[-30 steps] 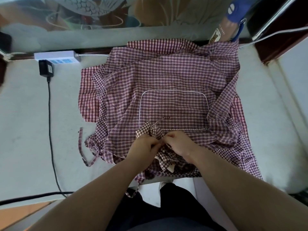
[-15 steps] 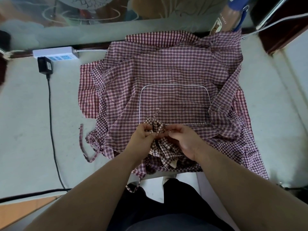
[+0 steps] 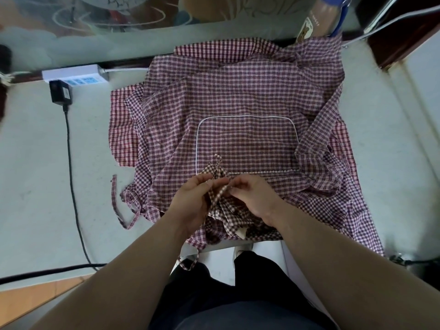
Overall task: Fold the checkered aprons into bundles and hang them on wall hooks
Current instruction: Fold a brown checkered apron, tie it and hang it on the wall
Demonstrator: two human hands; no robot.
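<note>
While maroon-and-white checkered cotton aprons (image 3: 238,96) are lying spread in overlapping layers across the middle of a pale grey table (image 3: 31,163), a person is working at its near edge. The left hand (image 3: 192,201) and right hand (image 3: 254,198) are meeting just in front of a white-piped patch pocket (image 3: 245,144). Both are pinching a narrow checkered fabric tie (image 3: 217,167) between thumb and fingertips. Beneath them a gathered, finer-checked apron bundle (image 3: 228,220) is bunching at the table's near edge. The step appears to be tying off that bundle. To do it well, the person is probably needing to keep the tie taut, cinch the knot snug against the gathers so they cannot spring open, and leave a loop free for a hook. A loose checkered strap (image 3: 114,198) is trailing on the table to the left.
</note>
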